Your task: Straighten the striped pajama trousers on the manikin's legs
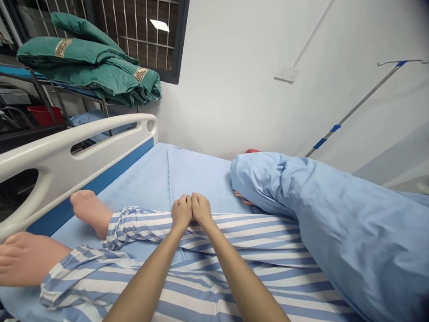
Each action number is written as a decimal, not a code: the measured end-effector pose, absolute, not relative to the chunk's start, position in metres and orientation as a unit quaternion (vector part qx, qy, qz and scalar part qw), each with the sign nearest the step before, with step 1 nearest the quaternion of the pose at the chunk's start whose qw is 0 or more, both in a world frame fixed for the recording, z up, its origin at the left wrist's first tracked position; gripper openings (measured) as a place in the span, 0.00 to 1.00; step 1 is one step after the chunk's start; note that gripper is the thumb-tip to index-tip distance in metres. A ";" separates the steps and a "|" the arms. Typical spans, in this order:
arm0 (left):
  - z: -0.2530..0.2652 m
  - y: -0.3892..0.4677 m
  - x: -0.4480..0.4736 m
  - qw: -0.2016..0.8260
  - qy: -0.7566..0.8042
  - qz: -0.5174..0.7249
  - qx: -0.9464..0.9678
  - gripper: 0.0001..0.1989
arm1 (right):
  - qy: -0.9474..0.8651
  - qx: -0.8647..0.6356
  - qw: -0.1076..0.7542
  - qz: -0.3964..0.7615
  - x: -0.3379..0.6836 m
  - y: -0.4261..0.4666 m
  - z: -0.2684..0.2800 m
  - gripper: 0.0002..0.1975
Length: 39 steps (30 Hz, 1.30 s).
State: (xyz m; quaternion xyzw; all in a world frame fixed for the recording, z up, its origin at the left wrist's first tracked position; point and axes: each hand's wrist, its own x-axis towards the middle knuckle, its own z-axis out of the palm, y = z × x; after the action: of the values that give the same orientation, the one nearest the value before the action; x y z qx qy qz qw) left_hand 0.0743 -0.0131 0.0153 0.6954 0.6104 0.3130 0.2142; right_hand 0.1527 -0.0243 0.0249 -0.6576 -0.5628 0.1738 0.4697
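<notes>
My left hand (182, 212) and my right hand (201, 208) lie side by side, nearly touching, over the far striped trouser leg (251, 226) between knee and ankle. Both have their fingers curled down over the leg's far side; the fingertips are hidden. The blue-and-white trousers clothe a manikin lying on the bed. Its smooth bare far foot (90, 212) and near foot (31, 259) point to the left. A light blue quilt (348, 223) is folded back over the upper body, and a few manikin fingers (246, 199) show under its edge.
A white bed end board (100, 129) rises at the left. The light blue bed sheet (201, 170) runs toward the white wall (228, 89). Folded green bedding (100, 67) lies on a rack by the barred window. A drip pole (362, 103) stands behind the quilt.
</notes>
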 end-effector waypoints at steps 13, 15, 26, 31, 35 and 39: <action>0.010 -0.012 0.082 0.186 0.601 0.310 0.713 0.16 | -0.586 -0.649 0.458 0.158 0.178 -0.039 0.004 0.20; 0.011 -0.013 0.083 0.187 0.597 0.308 0.717 0.16 | -0.574 -0.643 0.476 0.175 0.179 -0.038 0.006 0.20; 0.033 -0.008 0.104 0.351 0.531 0.397 0.661 0.16 | -0.376 -0.539 0.621 0.427 0.196 -0.032 0.019 0.18; 0.031 -0.014 0.124 0.378 0.504 0.452 0.631 0.16 | -0.322 -0.530 0.630 0.467 0.198 -0.030 0.020 0.17; 0.018 -0.024 0.127 0.241 0.563 0.358 0.705 0.16 | -0.346 -0.555 0.661 0.367 0.197 -0.030 0.015 0.17; 0.015 -0.027 0.126 0.172 0.585 0.281 0.741 0.15 | -0.375 -0.581 0.651 0.313 0.194 -0.031 0.009 0.17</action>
State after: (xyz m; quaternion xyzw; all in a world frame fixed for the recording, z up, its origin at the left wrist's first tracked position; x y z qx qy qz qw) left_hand 0.1258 -0.0272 0.0154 0.7410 0.5853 0.2807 0.1719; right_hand 0.1943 -0.0308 0.0094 -0.5812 -0.3753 0.3134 0.6505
